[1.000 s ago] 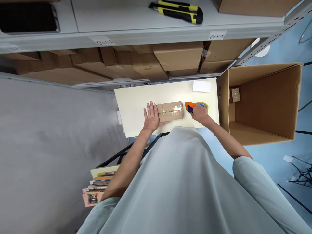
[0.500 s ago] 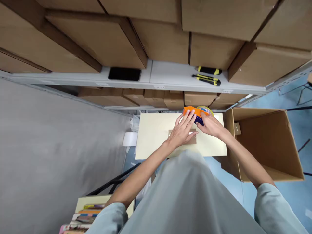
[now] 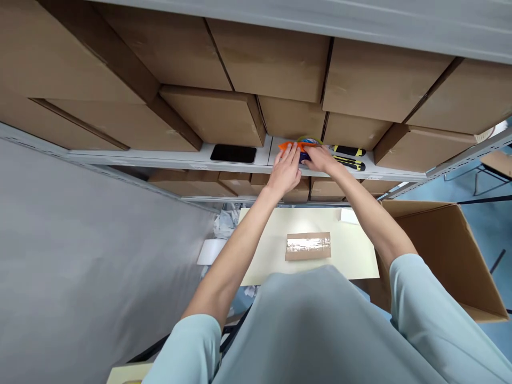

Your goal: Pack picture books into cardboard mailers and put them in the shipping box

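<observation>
Tape cutter (image 3: pixel 304 147) has gone up from the table (image 3: pixel 348 261) to the shelf (image 3: pixel 264 154). The right hand (image 3: pixel 319 159) grips its back; the left hand (image 3: pixel 285 173) touches its front, fingers straight. The small box (image 3: pixel 308 248), no longer covered, lies below both hands.

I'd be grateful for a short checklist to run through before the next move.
1. Both hands free: not ok; left hand and right hand are on the tape dispenser.
2. Tape dispenser resting on the shelf: cannot tell; the hands cover much of it.
3. Taped box lying on the table: ok.
4. Phone apart from the hands: ok.
5. Utility knives with blades retracted: cannot tell.
</observation>
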